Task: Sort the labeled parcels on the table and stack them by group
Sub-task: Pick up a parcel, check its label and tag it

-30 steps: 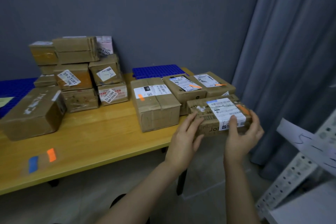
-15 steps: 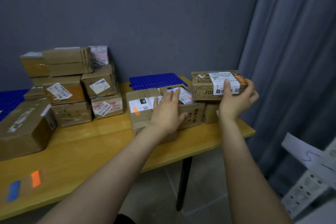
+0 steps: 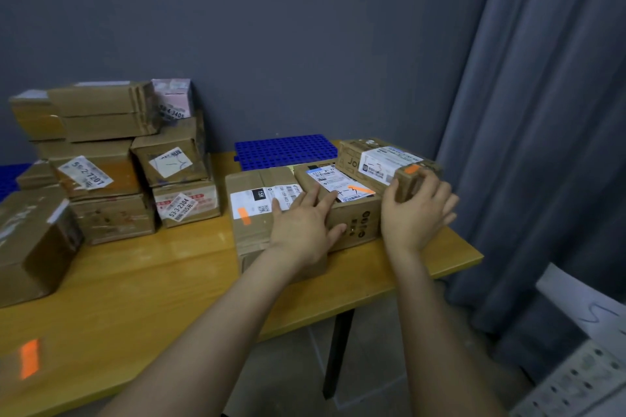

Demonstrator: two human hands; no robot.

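Note:
Three labelled parcels with orange tags sit at the right end of the wooden table [image 3: 135, 298]. The flat printed parcel [image 3: 376, 159] lies at the far right on another box that it mostly hides. My right hand [image 3: 415, 213] grips its near end, fingers curled round the corner. My left hand [image 3: 301, 227] rests flat with straight fingers across the big parcel [image 3: 257, 210] and the middle parcel [image 3: 342, 200], touching both tops.
A stack of several taped parcels [image 3: 111, 159] stands at the back left, and a large brown box [image 3: 34, 247] lies at the left edge. A blue perforated mat [image 3: 284, 149] lies behind. Orange tape [image 3: 28, 357] marks the near left. A curtain [image 3: 542, 112] hangs right.
My right hand carried the printed parcel from the air in front of the table onto the right-hand box. My left hand let go of it and came down on the two neighbouring parcels.

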